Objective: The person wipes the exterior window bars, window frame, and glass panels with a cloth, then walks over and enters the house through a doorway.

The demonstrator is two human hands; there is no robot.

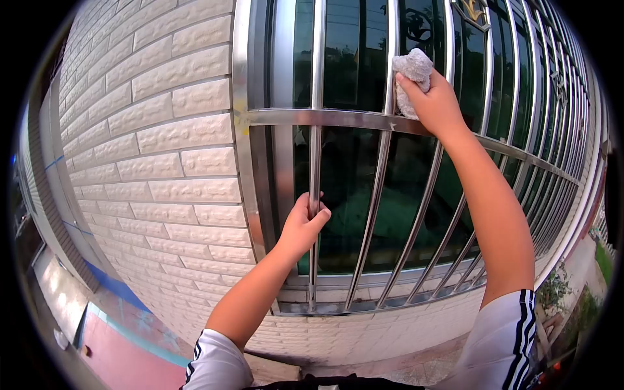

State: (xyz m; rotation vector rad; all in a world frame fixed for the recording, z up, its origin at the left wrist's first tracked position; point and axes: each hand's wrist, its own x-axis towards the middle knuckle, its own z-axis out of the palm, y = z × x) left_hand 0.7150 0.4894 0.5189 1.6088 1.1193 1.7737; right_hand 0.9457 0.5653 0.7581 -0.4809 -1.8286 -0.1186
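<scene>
A light grey cloth (413,67) is bunched in my right hand (437,103), whose fingers close on it. The cloth lies against an upright metal bar (392,32) of the window grille, just above its horizontal rail (344,118). Lower and to the left, my left hand (304,223) is wrapped around another upright bar (314,162), below the rail. Part of the fingers is hidden behind that bar. Dark green window glass (354,195) shows behind the bars.
Pale brick tiles (156,123) cover the wall left of the grille's frame (242,78). More bars (517,78) run off to the right, some with ornaments. Below lie a ledge, a pink and blue ground patch (130,354), and plants (558,289) at lower right.
</scene>
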